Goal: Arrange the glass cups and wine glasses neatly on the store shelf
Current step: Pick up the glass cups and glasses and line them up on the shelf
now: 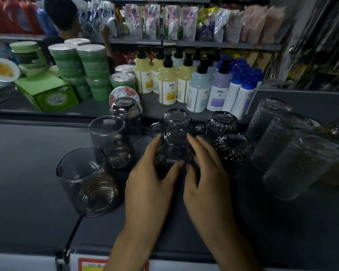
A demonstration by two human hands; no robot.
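Pump bottles (167, 89) behind held yellow, blue and lilac liquid, while the left hand (151, 173) and right hand (205, 173) both clasped a smoky, faceted cup (174, 145), upside down and empty over the shelf (27, 163), just before a matching mug (174, 118).

Shelf (27, 173): centre cup (174, 151) mid-shelf, left hand (151, 180) gripping its left side, right hand (205, 177) its right. Handled cup (174, 119) directly behind it. Two dimpled cups (233, 151) just right of these, one behind the other. Two tall glasses (86, 180) to the left, in a line from the front toward the rear. Inverted cup (126, 114) behind them, near the rear edge. Three tumblers (282, 141) in a row at the right end. Pump bottles (167, 83) beyond the rear edge.
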